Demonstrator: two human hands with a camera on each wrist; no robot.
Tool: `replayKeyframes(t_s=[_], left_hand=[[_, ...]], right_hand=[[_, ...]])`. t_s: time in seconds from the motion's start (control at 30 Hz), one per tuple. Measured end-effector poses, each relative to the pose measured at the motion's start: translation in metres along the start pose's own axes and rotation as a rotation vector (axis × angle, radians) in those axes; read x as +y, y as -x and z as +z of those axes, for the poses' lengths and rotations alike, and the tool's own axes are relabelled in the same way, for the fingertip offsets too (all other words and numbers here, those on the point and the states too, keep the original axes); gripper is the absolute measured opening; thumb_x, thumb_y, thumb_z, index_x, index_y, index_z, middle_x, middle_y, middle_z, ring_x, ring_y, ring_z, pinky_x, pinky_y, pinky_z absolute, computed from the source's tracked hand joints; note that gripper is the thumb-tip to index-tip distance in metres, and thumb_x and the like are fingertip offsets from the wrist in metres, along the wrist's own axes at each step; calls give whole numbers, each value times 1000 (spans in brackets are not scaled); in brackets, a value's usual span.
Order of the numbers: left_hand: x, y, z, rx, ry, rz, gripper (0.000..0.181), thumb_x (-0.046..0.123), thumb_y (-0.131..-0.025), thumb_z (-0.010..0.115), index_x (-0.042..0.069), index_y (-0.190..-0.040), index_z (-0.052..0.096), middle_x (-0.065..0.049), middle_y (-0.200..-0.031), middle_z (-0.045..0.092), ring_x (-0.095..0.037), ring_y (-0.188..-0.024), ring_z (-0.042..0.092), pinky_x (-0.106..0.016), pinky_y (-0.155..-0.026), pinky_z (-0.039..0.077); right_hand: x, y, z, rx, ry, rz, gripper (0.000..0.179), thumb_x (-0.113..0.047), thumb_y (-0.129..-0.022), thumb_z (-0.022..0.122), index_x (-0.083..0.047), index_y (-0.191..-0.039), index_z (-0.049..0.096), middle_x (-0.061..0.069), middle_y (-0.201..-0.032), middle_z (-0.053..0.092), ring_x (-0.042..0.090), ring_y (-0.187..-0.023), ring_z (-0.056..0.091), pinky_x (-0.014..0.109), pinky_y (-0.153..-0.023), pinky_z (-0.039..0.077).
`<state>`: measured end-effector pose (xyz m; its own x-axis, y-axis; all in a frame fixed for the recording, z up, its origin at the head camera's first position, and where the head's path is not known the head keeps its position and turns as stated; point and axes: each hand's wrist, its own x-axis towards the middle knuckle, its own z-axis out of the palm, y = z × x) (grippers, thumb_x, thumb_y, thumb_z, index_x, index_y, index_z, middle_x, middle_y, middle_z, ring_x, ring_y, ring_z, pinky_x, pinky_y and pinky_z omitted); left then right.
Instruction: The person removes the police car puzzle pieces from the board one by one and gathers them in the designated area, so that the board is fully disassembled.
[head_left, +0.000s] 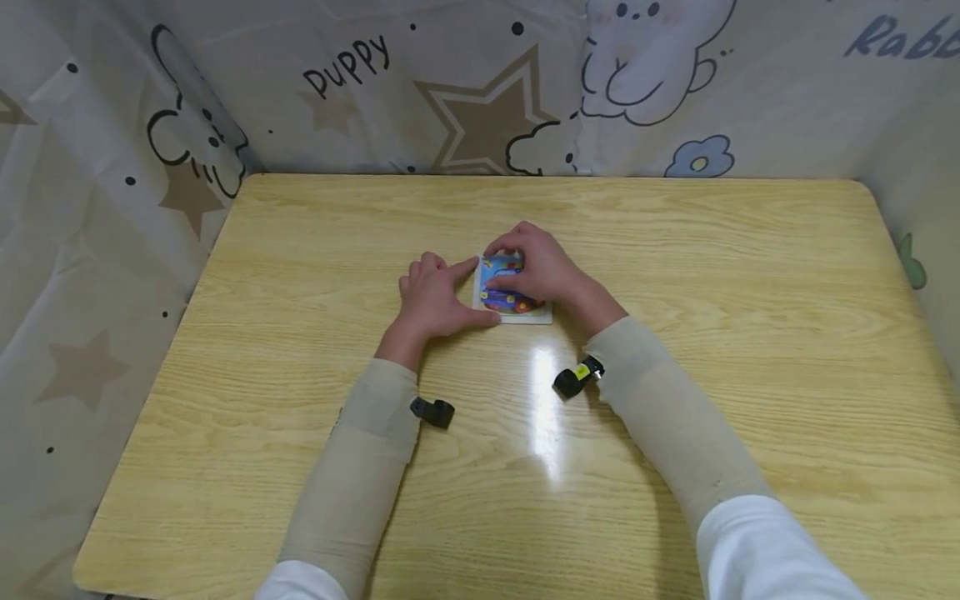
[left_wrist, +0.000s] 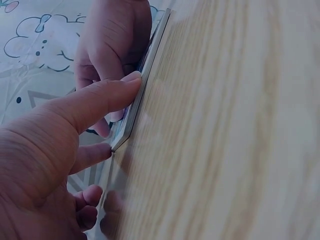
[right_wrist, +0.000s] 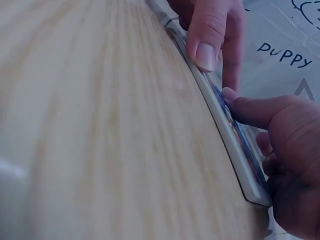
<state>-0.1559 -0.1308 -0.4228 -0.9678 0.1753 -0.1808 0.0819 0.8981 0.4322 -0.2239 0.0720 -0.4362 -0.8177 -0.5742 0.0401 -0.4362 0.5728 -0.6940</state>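
A small flat picture puzzle (head_left: pixel 512 307) with a white border and a bright blue vehicle picture lies on the table. My left hand (head_left: pixel 435 300) steadies its left side, the straight thumb on the near edge and the index finger at the far left corner. In the left wrist view, the left thumb (left_wrist: pixel 107 100) rests along the board's rim. From the right, my right hand (head_left: pixel 547 262) bends over the picture, its thumb and fingers gripping at the puzzle's face. The right thumb (right_wrist: pixel 255 110) touches the picture in the right wrist view; its other fingers are partly hidden.
The wooden table (head_left: pixel 300 275) stretches around both arms. Behind it hangs a printed curtain (head_left: pixel 360 125), with more of it at the sides. A black wrist camera (head_left: pixel 433 412) is strapped to the left sleeve and another black camera (head_left: pixel 573 379) to the right.
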Motion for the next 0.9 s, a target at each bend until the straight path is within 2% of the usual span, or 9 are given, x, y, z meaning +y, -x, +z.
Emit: replayKeyframes(t_s=[0.17,0.6,0.9], left_hand=[[0,0,0,-4,2,-7,103,71,-67,79,28,-153,43,-6,-108,35,-27,-96,31,-43,-82,23],[-1,0,0,11,64,-3,103,68,-66,82,26,-153,44,-6,-106,34,-27,-95,30,-42,-81,21],[-1,-1,2,1,72,2,103,68,-66,82,26,-153,44,-6,-106,35,-27,-96,31,-42,-81,22]], right_hand=[[-2,0,-1,-43,-5,28,38,-31,-85,82,-17,-119,73,5,-108,50,22,-99,49,39,-90,39],[-3,-4,-5,-70,-8,45,36,-29,-86,81,-17,-119,75,6,-107,52,22,-98,48,38,-88,39],[-5,-3,-5,-87,-4,50,35,-28,-87,80,-17,-119,75,7,-107,53,22,-97,49,38,-88,40]])
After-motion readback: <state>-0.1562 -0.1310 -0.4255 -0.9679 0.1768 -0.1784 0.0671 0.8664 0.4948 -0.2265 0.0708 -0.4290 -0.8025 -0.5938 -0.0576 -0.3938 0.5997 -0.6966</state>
